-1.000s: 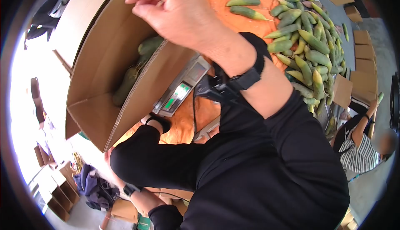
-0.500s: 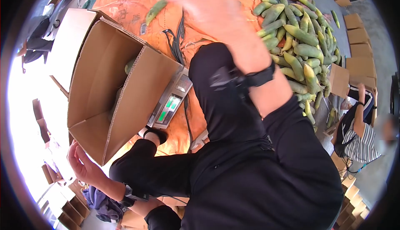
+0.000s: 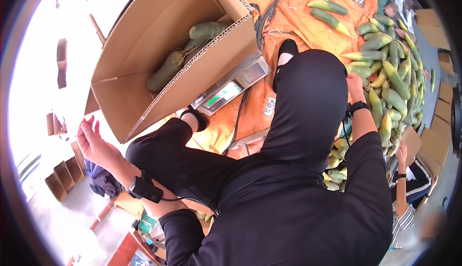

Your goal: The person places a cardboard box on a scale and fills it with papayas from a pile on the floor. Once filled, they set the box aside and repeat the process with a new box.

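Note:
An open cardboard box (image 3: pixel 219 64) rests on a scale (image 3: pixel 226 95) with a lit display. Several green radishes (image 3: pixel 166 71) lie inside the box. Near the box's lower left corner, my left hand (image 3: pixel 96 143) is raised with its fingers apart, holding nothing. My right hand (image 3: pixel 355 88) is beside my raised knee, at the left edge of a large pile of green and yellow radishes (image 3: pixel 397 76). Its fingers are curled and partly hidden by the knee, so what they hold, if anything, cannot be made out.
Two loose radishes (image 3: pixel 327 7) lie on the orange sheet (image 3: pixel 288 23). Black cables (image 3: pixel 269 13) run beside the box. At the right, another person's hand (image 3: pixel 402 153) is near cardboard boxes (image 3: pixel 435 141). Dark cloth (image 3: pixel 103 181) lies at the lower left.
My right hand has come down from above the orange sheet to the pile's edge. The view has shifted, showing more of the box's inside. My left hand stays near the box corner.

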`<state>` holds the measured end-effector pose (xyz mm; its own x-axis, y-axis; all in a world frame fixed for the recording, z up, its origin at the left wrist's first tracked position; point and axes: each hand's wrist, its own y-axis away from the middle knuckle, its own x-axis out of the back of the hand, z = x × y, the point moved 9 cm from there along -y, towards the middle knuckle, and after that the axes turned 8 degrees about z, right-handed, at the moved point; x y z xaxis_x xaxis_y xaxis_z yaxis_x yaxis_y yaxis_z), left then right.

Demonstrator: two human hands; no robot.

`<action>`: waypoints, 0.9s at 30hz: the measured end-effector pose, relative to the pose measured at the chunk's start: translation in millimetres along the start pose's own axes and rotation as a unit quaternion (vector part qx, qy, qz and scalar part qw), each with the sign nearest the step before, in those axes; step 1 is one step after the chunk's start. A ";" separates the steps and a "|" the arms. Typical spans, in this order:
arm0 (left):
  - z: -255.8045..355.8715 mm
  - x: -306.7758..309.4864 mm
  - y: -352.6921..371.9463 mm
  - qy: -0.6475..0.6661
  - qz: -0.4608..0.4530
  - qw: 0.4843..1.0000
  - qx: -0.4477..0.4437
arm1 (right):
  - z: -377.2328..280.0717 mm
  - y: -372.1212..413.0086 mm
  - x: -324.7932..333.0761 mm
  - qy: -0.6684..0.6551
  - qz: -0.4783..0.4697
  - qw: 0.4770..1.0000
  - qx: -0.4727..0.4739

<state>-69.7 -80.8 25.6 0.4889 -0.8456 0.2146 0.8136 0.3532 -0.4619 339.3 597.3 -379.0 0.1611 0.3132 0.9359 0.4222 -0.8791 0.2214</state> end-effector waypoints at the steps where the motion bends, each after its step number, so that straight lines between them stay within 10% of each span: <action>1: -3.0 2.6 -0.4 0.000 0.012 1.000 0.010 | 4.1 5.9 -3.6 0.039 -0.051 0.997 -0.047; 27: -23.4 -5.9 -0.9 -0.063 -0.007 0.997 0.039 | -60.9 22.0 -86.3 0.413 -0.120 0.873 0.231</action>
<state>-80.7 -85.5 4.6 0.5095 -0.7949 0.3293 0.8400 0.3766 -0.3905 280.3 529.0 -438.2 -0.5982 -0.0655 0.7986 0.7012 -0.5253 0.4821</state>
